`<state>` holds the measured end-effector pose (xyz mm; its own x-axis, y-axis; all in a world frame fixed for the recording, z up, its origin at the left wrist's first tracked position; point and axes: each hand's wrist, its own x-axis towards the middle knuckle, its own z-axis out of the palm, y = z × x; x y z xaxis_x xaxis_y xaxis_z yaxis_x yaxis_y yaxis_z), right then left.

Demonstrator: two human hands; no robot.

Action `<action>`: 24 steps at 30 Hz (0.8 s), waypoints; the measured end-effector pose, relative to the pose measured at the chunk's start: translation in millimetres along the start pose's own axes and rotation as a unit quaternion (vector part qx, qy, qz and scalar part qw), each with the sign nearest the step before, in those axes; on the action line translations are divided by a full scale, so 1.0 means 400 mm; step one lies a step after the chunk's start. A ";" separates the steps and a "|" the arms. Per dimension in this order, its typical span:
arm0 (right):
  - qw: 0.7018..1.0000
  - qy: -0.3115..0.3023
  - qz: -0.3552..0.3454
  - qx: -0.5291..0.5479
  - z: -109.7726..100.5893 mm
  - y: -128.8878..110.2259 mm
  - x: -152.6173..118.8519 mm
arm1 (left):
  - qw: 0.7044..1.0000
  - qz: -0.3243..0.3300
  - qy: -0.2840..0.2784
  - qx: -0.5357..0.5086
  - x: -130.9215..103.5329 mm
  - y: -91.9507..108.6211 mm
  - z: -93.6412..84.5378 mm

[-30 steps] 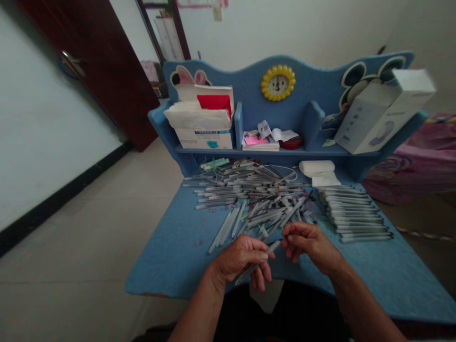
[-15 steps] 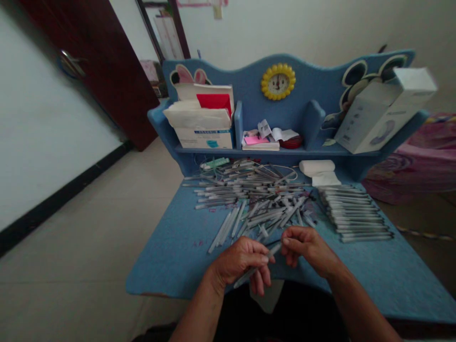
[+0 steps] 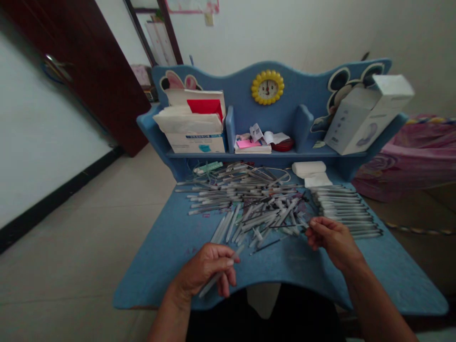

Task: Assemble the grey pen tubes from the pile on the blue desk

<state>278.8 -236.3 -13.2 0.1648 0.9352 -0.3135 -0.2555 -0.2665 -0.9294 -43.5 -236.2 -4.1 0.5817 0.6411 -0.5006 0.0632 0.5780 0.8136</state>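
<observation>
Near the desk's front edge, my left hand [image 3: 213, 268] is closed round a translucent pen barrel [image 3: 210, 284], which slants up to the right. To the right, my right hand [image 3: 326, 235] pinches the end of a thin dark pen refill [image 3: 290, 226] that points left over the loose pile. A wide heap of pen parts [image 3: 245, 190] covers the middle of the desk. Another dark refill [image 3: 265, 246] lies on the blue surface between my hands. A neat row of pens [image 3: 345, 211] lies just beyond my right hand.
The blue desk [image 3: 149, 266] has a back shelf with a white box [image 3: 199, 142], some papers [image 3: 252, 148], a yellow clock [image 3: 267, 87] and a tilted carton [image 3: 352, 123]. A white roll [image 3: 308, 168] lies below the shelf.
My hands have moved apart, the left one leftward with the barrel. My right hand has moved right, and a thin refill now shows in its fingers, clear of the barrel.
</observation>
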 end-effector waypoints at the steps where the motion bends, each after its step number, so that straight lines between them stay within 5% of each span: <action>1: 1.000 0.010 0.000 0.002 0.001 0.003 0.001 | 1.000 0.003 0.012 0.000 -0.001 0.003 0.000; 16: 0.985 0.167 -0.043 0.003 -0.006 0.028 -0.020 | 0.979 0.033 0.189 0.076 0.054 0.054 0.078; 24: 0.968 0.217 -0.074 -0.102 -0.058 0.068 -0.069 | 0.955 0.062 0.138 0.257 0.137 0.038 0.174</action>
<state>289.5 -274.9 -34.4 0.5812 0.7924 -0.1852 -0.0131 -0.2185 -0.9758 45.8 -227.3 1.4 0.3783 0.8383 -0.3925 0.4381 0.2113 0.8737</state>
